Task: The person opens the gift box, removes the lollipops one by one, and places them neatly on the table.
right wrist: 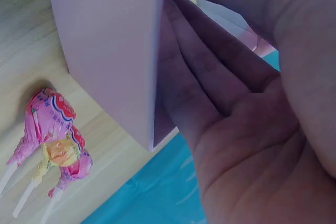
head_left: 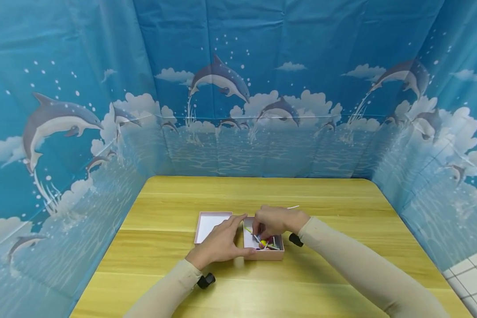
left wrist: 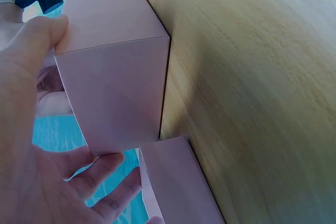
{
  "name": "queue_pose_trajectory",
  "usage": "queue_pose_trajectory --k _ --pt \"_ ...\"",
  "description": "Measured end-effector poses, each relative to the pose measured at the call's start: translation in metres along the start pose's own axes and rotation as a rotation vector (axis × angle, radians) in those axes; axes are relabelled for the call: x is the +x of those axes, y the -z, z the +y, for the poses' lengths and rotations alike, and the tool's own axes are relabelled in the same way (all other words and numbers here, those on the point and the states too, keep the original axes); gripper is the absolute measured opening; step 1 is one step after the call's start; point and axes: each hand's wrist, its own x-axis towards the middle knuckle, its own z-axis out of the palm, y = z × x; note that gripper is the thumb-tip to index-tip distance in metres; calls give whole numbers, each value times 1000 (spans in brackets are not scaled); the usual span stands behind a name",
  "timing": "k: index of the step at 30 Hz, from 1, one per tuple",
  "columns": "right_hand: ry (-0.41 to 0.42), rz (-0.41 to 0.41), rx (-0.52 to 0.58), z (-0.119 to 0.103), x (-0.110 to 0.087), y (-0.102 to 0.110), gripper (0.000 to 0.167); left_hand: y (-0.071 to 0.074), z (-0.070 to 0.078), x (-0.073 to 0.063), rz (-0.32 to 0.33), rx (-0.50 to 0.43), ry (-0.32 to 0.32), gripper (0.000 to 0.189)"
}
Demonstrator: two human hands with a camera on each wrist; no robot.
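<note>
On the table, a pink box (head_left: 263, 255) holds several lollipops (head_left: 264, 242), some with bright wrappers and pale sticks. My left hand (head_left: 221, 240) grips this box from its left side. In the left wrist view, the thumb rests on one face of the box (left wrist: 113, 93) and the fingers reach toward the far corner. My right hand (head_left: 273, 220) reaches down inside over the lollipops with bent fingers. Its fingertips are hidden behind the box wall (right wrist: 107, 51) in the right wrist view, so what they pinch or touch cannot be made out.
Left of the box lies a shallow pink tray or lid (head_left: 210, 223) with a white inside. Beyond the right hand, a white stick (head_left: 293, 207) shows on the wooden table (head_left: 326, 278). Three wrapped lollipops (right wrist: 50, 116) lie outside the box. Blue dolphin-print curtains (head_left: 238, 145) surround the table.
</note>
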Motion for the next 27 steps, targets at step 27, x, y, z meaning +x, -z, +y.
queue_pose_trajectory --k 27 --pt "115 88 192 3 -22 4 17 -1 -1 0 5 -12 3 114"
